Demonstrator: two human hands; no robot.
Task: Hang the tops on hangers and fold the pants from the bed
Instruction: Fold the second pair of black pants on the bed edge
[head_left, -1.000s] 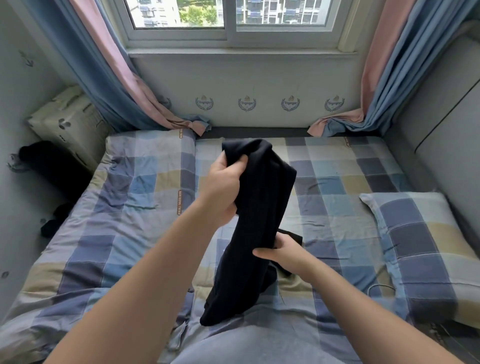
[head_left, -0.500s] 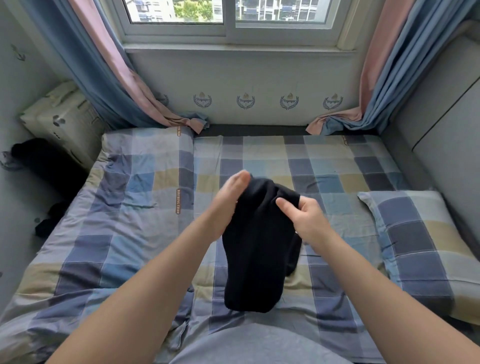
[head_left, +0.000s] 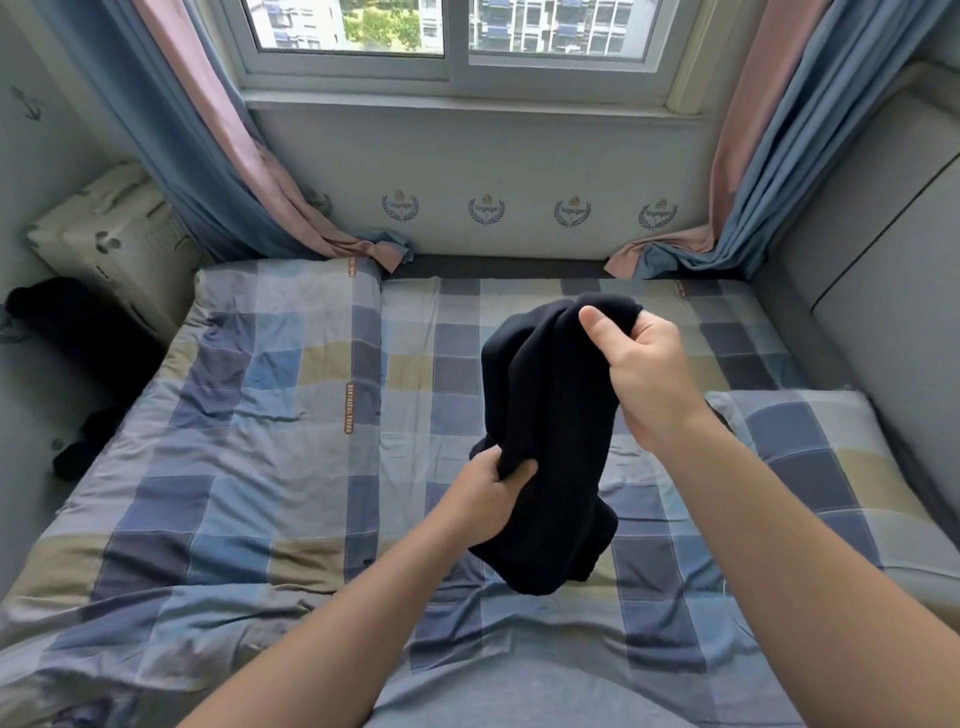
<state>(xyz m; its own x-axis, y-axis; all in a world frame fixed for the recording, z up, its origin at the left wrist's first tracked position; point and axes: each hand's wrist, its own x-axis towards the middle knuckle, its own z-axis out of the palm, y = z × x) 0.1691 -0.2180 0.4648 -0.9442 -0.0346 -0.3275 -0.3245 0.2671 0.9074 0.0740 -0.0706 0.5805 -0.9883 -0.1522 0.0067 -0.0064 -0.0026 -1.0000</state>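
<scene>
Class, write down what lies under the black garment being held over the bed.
Under the black garment, gripped by the left hand and right hand, lies the checked bedcover. The patch right behind the cloth is covered, so nothing there can be told.

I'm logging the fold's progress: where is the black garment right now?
In the head view the black garment hangs mid-frame above the bed, left of the pillow; the right hand grips its top, the left hand lower down.

Checked pillow (head_left: 810, 457), blue-pink curtains (head_left: 218, 171), window (head_left: 457, 31), cream suitcase (head_left: 114, 234)
</scene>
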